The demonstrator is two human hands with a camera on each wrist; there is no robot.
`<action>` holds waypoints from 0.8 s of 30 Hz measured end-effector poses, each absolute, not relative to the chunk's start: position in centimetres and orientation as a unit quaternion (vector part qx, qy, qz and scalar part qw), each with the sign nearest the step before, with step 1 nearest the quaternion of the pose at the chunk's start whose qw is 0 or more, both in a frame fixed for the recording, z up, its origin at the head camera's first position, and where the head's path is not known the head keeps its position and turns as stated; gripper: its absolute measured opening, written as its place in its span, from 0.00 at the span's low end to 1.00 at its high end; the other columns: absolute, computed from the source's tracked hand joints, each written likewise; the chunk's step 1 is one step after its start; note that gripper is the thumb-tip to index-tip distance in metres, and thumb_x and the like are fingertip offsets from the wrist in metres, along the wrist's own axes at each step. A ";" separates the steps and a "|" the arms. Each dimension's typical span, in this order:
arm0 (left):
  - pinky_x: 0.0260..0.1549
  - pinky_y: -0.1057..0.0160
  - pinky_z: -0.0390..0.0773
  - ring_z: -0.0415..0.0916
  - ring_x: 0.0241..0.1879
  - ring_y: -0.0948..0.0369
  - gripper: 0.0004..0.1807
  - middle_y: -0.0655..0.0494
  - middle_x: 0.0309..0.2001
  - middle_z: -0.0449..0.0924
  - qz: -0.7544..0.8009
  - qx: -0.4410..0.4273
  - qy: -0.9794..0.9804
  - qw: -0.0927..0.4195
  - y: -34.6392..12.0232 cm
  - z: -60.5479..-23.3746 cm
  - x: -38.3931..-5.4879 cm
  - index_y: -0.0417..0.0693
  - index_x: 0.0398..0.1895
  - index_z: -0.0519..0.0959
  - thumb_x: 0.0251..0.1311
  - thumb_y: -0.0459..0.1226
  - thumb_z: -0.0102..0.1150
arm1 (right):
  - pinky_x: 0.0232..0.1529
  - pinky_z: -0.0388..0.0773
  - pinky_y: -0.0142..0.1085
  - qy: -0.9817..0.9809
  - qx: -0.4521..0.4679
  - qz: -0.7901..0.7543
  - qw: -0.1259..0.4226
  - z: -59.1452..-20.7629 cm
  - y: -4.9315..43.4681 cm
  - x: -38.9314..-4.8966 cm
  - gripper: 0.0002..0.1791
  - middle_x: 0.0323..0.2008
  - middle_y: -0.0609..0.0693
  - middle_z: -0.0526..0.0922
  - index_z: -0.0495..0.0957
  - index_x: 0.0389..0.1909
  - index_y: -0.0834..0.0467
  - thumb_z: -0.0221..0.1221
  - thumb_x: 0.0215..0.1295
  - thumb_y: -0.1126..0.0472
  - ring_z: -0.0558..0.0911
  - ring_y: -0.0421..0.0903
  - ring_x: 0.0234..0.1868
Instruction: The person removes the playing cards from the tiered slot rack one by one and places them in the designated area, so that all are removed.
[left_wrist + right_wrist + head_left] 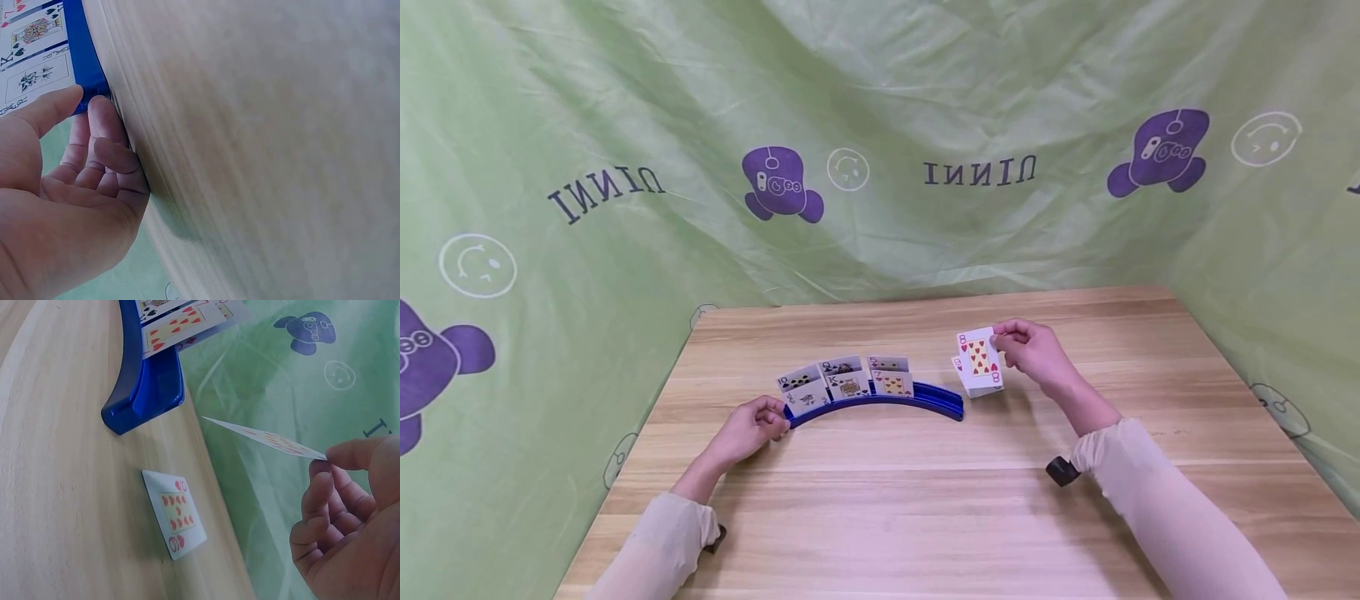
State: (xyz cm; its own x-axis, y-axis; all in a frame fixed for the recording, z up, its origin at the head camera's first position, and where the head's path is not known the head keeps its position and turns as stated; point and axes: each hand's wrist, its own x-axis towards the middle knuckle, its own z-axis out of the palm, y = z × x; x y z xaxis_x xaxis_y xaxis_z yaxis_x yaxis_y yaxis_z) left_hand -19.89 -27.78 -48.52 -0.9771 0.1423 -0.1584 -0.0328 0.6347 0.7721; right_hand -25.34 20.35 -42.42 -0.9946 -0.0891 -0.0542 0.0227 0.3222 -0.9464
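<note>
My left hand (752,432) pinches the left end of a curved blue card holder (942,403), thumb on top in the left wrist view. Playing cards stand in two rows in the holder: a joker (806,398), a king (848,387) and a red seven (892,384) in front, with a ten (797,377), a queen (841,366) and a red five (887,364) behind. My right hand (1033,350) pinches an eight of hearts (978,357) by its edge, above the table and right of the holder. Another hearts card (177,512) lies on the table below it.
The wooden table (880,517) reaches back to a green printed curtain (880,242), which also hangs at both sides. Black wrist devices (1063,472) sit at both cuffs. The holder's right end bears no cards.
</note>
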 end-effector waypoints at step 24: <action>0.33 0.69 0.75 0.77 0.32 0.64 0.15 0.49 0.36 0.83 0.418 0.027 0.903 0.097 -27.6 -48.4 -19.8 0.37 0.49 0.77 0.60 0.31 0.63 | 0.27 0.72 0.29 0.829 0.031 -0.556 0.058 -43.7 23.0 -26.8 0.20 0.34 0.44 0.78 0.74 0.58 0.66 0.56 0.72 0.58 0.76 0.38 0.28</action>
